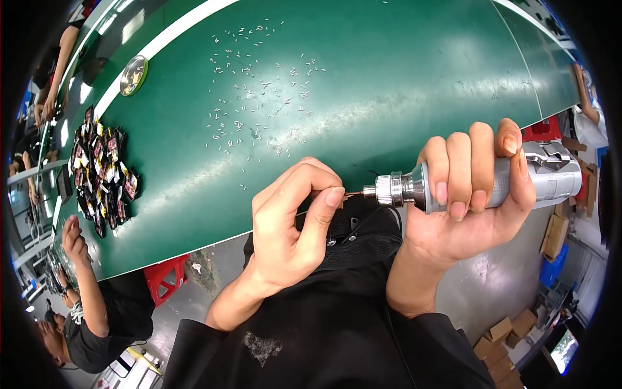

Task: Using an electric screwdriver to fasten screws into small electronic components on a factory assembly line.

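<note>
My right hand [476,185] wraps around a silver-grey electric screwdriver [557,178], held level above the near edge of the green table. Its knurled metal collar [387,189] points left, with a thin copper-coloured bit [354,193] sticking out. At the bit's end, my left hand [291,223] is closed in a pinch of thumb and forefinger. Whatever lies between those fingertips is hidden. Beyond my hands, many tiny silvery pin-like pieces [264,84] are scattered over the green tabletop [414,78].
Small black items with pale and pink labels [100,172] lie heaped on the table's left part. Behind them stands a round dish with a yellow-green rim [134,76]. A co-worker [107,318] sits at the left by a red stool [167,279]. Cardboard boxes [502,337] stand lower right.
</note>
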{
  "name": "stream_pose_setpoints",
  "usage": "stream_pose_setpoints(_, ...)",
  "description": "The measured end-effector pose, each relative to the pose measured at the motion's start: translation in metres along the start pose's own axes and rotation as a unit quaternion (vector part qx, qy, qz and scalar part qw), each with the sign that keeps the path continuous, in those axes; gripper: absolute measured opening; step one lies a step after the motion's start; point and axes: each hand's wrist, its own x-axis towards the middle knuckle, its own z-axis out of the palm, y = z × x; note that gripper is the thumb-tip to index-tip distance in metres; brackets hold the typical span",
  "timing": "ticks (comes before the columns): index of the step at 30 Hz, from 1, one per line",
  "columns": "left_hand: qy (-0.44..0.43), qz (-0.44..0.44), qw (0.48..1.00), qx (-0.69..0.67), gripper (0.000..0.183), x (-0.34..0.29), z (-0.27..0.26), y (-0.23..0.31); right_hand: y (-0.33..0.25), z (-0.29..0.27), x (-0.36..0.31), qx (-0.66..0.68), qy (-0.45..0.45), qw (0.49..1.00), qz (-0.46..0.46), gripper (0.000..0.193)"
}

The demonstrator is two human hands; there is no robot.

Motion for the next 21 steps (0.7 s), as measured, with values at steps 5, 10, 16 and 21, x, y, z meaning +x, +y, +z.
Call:
stream_pose_setpoints(5,-0.023,-0.013,1.000,0.013,0.008,0.003,0.004,-0.004,-0.002,-0.009,0.001,-0.007,0.018,1.000,0.001,0.015)
stream_pose_setpoints(10,-0.046,-0.051,0.997,-0.033,0.008,0.004,0.008,-0.003,-0.003,-0.016,-0.001,0.037,0.036,0.999,0.000,0.014)
stream_pose_setpoints(16,-0.065,-0.029,0.997,-0.019,0.018,0.005,0.013,-0.005,-0.009,-0.021,-0.001,0.040,0.050,0.998,0.001,0.013)
stream_pose_setpoints(21,-0.038,0.014,0.999,-0.023,0.026,0.014,0.006,-0.014,-0.007,-0.026,0.004,0.053,0.065,0.996,-0.001,0.013)
